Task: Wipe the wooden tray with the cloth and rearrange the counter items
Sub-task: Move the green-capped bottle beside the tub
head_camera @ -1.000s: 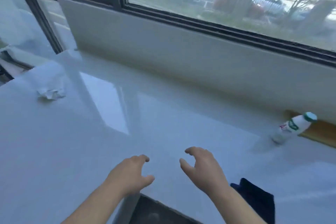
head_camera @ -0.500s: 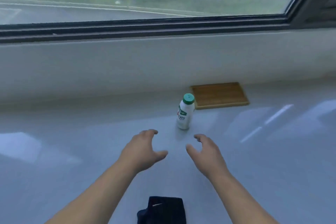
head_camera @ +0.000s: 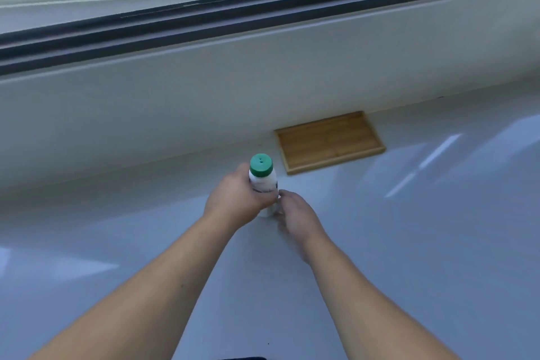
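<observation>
A white bottle [head_camera: 263,181] with a green cap stands upright on the pale counter [head_camera: 409,242]. My left hand [head_camera: 236,199] is wrapped around its body from the left. My right hand [head_camera: 295,216] sits close at the bottle's lower right, fingers curled and blurred; whether it grips the bottle is unclear. The empty wooden tray [head_camera: 328,142] lies flat against the back wall, just right of and behind the bottle. A sliver of the dark cloth [head_camera: 242,358] shows at the bottom edge.
A white wall ledge [head_camera: 204,90] rises behind the counter, with a dark-framed window [head_camera: 233,17] above it.
Both hands have reached forward to the bottle, and the left hand has closed around it. The view swung right and then moved closer, so the cloth has nearly left the frame.
</observation>
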`<act>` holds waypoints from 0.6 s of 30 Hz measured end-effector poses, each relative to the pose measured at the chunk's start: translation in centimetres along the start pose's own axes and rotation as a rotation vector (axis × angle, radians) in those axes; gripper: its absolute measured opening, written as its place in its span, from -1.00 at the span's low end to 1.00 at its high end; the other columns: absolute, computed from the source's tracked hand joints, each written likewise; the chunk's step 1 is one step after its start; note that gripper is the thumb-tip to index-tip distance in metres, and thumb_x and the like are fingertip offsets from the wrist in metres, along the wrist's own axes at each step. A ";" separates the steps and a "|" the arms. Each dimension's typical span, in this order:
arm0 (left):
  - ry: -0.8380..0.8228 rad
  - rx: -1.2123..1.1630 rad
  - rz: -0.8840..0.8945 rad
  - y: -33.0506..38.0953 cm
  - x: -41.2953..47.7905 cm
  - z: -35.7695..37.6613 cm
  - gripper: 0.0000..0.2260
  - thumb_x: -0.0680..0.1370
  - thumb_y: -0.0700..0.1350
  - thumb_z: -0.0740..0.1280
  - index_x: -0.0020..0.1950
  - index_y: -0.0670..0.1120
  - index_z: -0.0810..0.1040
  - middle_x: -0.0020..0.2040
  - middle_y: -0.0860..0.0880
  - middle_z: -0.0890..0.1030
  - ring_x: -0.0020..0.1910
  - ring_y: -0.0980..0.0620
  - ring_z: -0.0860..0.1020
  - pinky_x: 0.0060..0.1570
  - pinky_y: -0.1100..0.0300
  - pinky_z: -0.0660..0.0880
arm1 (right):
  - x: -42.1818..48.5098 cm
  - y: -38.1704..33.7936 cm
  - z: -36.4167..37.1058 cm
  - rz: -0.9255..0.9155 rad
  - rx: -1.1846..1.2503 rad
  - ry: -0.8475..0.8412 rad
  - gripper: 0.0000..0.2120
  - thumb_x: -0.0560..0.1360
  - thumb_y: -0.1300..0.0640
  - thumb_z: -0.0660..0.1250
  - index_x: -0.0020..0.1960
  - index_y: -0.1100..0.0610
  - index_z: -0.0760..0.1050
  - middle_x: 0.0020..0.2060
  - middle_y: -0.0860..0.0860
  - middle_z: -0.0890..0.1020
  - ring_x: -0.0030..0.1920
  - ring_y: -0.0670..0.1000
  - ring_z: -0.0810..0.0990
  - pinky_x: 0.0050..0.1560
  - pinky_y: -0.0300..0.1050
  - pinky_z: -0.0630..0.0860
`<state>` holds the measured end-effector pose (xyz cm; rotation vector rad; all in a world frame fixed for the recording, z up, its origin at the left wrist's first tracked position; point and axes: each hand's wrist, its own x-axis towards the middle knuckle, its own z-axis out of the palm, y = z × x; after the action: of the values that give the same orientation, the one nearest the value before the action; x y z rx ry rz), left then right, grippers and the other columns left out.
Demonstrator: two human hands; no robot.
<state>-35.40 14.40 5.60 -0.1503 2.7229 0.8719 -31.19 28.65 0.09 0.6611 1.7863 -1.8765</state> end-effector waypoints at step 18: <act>0.368 -0.031 -0.101 -12.7 -10.2 -10.0 -0.74 0.39 0.11 0.49 -0.09 -0.02 0.55 -0.17 0.03 0.61 -0.08 -0.13 0.57 0.01 -0.10 0.55 | -5.0 1.0 16.5 0.135 0.253 -0.209 -0.40 0.62 -0.36 0.10 0.49 -0.04 0.47 0.43 0.08 0.54 0.34 0.19 0.55 0.47 0.22 0.39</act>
<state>-25.67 -1.61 9.38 -0.4953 3.0035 0.9368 -27.12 12.14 3.14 0.6298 1.3551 -2.0143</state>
